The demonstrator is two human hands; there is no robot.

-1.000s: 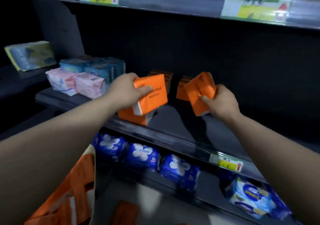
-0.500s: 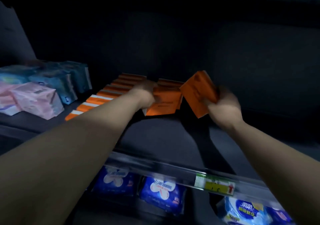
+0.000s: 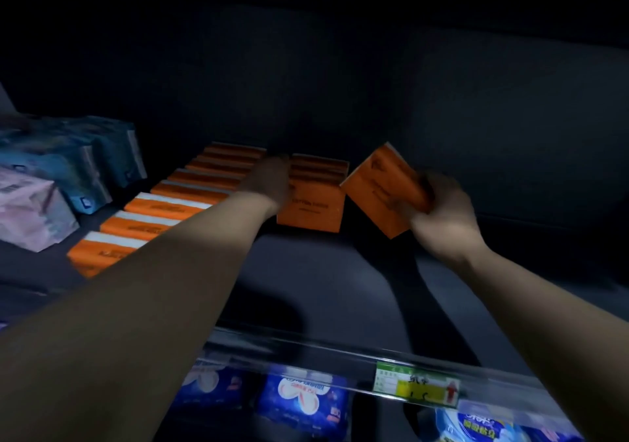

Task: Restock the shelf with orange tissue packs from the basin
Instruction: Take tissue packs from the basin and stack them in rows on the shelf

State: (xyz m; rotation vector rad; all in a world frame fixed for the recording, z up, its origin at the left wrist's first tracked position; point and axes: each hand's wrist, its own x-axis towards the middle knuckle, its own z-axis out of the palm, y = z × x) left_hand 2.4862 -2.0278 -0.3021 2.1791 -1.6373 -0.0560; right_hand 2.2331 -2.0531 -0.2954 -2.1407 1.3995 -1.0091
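Note:
On the dark shelf (image 3: 323, 271) a long row of orange tissue packs (image 3: 163, 206) runs front to back at the left. A shorter second row stands beside it, and its front pack (image 3: 315, 208) is upright under my left hand (image 3: 269, 179), which holds its top left edge. My right hand (image 3: 439, 213) grips another orange pack (image 3: 377, 186), tilted in the air just right of that second row. The basin is out of view.
Blue tissue packs (image 3: 85, 166) and a pink pack (image 3: 30, 213) stand at the shelf's left end. A clear rail with a yellow-green price tag (image 3: 417, 385) edges the shelf front. Blue and white packs (image 3: 303, 397) fill the shelf below.
My left hand has carried its orange pack back into the shelf and set it upright at the front of the second row. The right hand's pack has stayed near the same spot.

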